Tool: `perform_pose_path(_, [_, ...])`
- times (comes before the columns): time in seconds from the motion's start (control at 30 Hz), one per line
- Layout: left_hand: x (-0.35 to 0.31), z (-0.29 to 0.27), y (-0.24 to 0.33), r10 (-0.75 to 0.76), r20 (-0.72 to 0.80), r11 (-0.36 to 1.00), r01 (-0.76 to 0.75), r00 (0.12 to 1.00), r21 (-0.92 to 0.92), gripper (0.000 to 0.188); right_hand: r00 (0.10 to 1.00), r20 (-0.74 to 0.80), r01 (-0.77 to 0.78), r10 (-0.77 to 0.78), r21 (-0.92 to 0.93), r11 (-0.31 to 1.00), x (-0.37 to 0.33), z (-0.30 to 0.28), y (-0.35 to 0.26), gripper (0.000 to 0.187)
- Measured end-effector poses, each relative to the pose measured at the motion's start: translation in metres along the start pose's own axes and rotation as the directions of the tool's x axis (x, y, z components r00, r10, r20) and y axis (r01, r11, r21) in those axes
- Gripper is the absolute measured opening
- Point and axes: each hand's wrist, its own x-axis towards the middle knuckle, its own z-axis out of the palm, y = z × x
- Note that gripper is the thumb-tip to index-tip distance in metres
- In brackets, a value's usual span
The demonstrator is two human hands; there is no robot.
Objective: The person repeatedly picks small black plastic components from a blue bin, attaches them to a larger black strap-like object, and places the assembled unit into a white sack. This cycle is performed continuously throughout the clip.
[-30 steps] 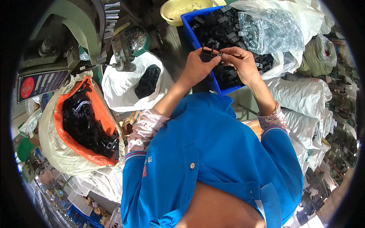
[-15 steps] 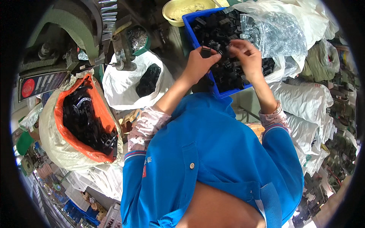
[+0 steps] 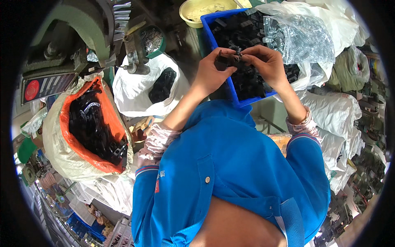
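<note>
Over the blue bin [image 3: 232, 91], my two hands meet almost fingertip to fingertip. My left hand [image 3: 212, 72] is closed on a small black plastic part [image 3: 223, 61], gripped between thumb and fingers. My right hand [image 3: 265, 64] pinches at a small shiny metal piece beside that part; its shape, perhaps a spring, is too small to make out surely. Loose coil springs [image 3: 235, 49] show just beyond my fingertips. Many black plastic parts [image 3: 242, 31] fill the bin beneath. On its right side lies a clear plastic bag of metal springs [image 3: 302, 39].
A yellow basin [image 3: 193, 12] stands beyond the bin. To the left are a white sack [image 3: 129, 94] and an orange-lined sack [image 3: 63, 123], both holding black parts. A green machine [image 3: 82, 24] rises at far left. White sacks [image 3: 333, 107] are stacked at right.
My right hand has come closer to my left, its fingertips now at the black part. The left hand has turned slightly and shifted a little lower.
</note>
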Motion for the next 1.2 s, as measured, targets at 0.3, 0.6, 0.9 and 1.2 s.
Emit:
perform_pose_path(0.3, [-0.019,-0.010,0.005,-0.020,-0.103,0.999,0.015,0.994,-0.048,0.031,0.732,0.527,0.678,-0.432,-0.504,0.535,0.021,0.019,-0.031,0.018])
perform_pose_path(0.6, [-0.046,-0.050,0.001,0.048,-0.474,0.995,-0.085,0.879,-0.057,0.024,0.918,0.368,-0.256,0.147,0.268,0.929,0.026,0.083,-0.016,0.033])
perform_pose_path(0.9, [-0.074,-0.091,0.002,0.217,-0.581,0.962,-0.070,0.784,0.265,0.006,0.916,0.384,-0.236,0.115,0.286,0.929,0.059,0.118,-0.002,0.033])
perform_pose_path(1.2, [-0.092,-0.106,0.008,-0.168,-0.626,0.967,0.003,0.761,-0.255,0.010,0.882,0.464,0.015,-0.084,0.150,0.989,0.079,0.146,0.001,0.029])
